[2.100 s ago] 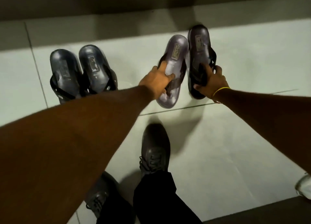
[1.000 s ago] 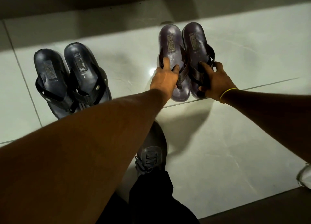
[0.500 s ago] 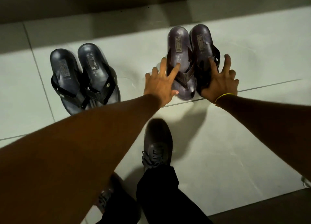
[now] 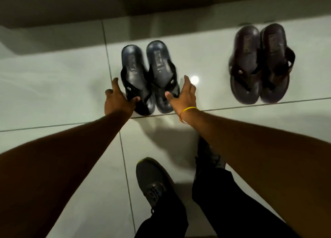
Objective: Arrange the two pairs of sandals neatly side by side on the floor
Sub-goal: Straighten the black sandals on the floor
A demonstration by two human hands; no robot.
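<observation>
Pale glossy floor tiles (image 4: 53,87) with dark grout lines fill the head view, bounded at the top by a shadowed wall base, and a bright lamp reflection sits on the tile between the two pairs.

Two dark blue-black moulded thong sandals (image 4: 148,76) lie side by side, touching along their inner edges, toes toward the camera at the nearer grout line. Well apart to the right, two dark brown thong sandals (image 4: 259,64) lie side by side in the same direction, their toes just short of the same line.

The sandals are judged light, with thick, fairly stiff soles and softer flexible straps; on polished tile they would probably slide easily when nudged. A hold at the sole edges near the toe, or under the straps, is judged the most secure, and a push on the outer flanks is judged enough for straightening.

The left hand (image 4: 118,101) is spread open at the outer side of the left blue-black sandal, thumb lying on or just over its toe area. The right hand (image 4: 184,96), marked by a yellow thread band (image 4: 188,109) at the wrist, is likewise open beside the right sandal, thumb at its strap. Nothing is clasped by either hand; firm contact cannot be told through the blur.

A dark laced shoe (image 4: 152,184) and black trousers (image 4: 223,211) are seen below.
</observation>
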